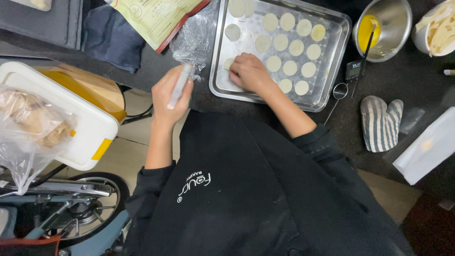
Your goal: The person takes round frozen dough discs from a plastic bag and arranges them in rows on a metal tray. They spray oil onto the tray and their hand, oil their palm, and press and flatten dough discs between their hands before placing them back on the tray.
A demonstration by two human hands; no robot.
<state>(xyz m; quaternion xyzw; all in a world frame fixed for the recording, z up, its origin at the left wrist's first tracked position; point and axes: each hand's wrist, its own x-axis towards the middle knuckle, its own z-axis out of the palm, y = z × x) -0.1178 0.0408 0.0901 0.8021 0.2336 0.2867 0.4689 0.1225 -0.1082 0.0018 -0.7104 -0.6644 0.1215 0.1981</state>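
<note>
A steel baking tray [332, 90] lies on the dark counter with several pale round dough discs [280, 42] laid in rows on it. My right hand [249, 72] rests inside the tray's near left corner, fingers curled down onto a disc there. My left hand [170, 97] hovers off the tray's left side and grips a thin stack or sleeve of pale discs [179, 86] upright. Crumpled clear plastic wrap [194, 40] lies just beyond that hand.
A steel bowl [395, 23] with yellow liquid and a brush stands at the back right, a small digital timer [353, 69] beside it. A striped oven mitt [380, 123], a white bowl of dough scraps [438, 28], a white lidded box [71, 114] and a printed bag [154, 19] surround the work area.
</note>
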